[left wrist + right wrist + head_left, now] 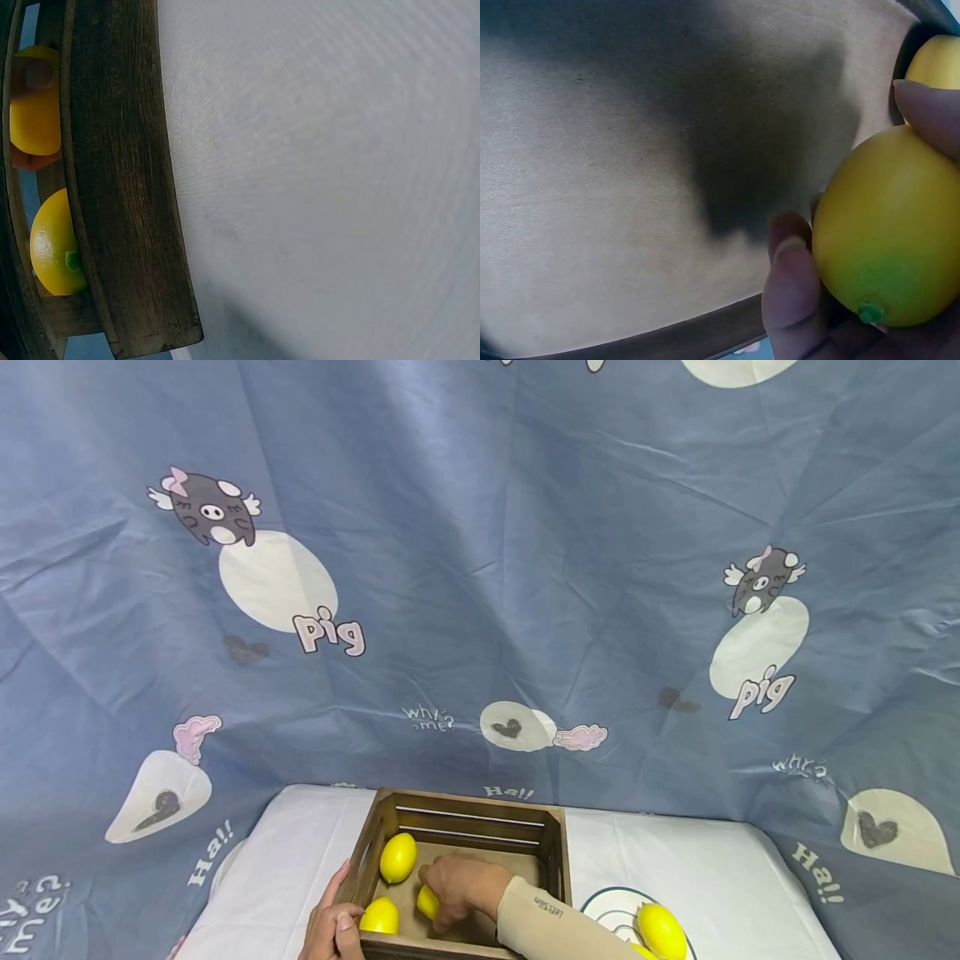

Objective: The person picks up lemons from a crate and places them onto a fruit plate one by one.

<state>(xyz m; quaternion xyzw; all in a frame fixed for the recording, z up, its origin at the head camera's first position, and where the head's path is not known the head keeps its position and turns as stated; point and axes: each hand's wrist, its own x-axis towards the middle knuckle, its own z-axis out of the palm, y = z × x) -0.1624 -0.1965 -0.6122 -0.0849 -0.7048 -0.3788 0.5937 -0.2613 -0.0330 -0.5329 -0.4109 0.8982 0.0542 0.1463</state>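
Note:
A brown wooden crate point(480, 802) with slatted walls stands on the white surface. Inside it my right hand point(468, 885) grips a yellow lemon point(892, 232) with a green tip, thumb on one side and fingers on the other. This lemon is partly covered by the hand in the head view. Two other lemons lie along the crate's left side, one lemon point(398, 857) towards the back and one lemon point(381, 916) at the front corner. My left hand point(330, 927) holds the crate's front left corner; in the left wrist view its fingers do not show.
Right of the crate, a white plate point(600, 907) with dark rings carries lemons point(662, 932), partly cut off by the frame's lower edge. A white padded surface point(675, 843) lies under everything. Behind it hangs a blue cloth point(465, 568) with pig prints.

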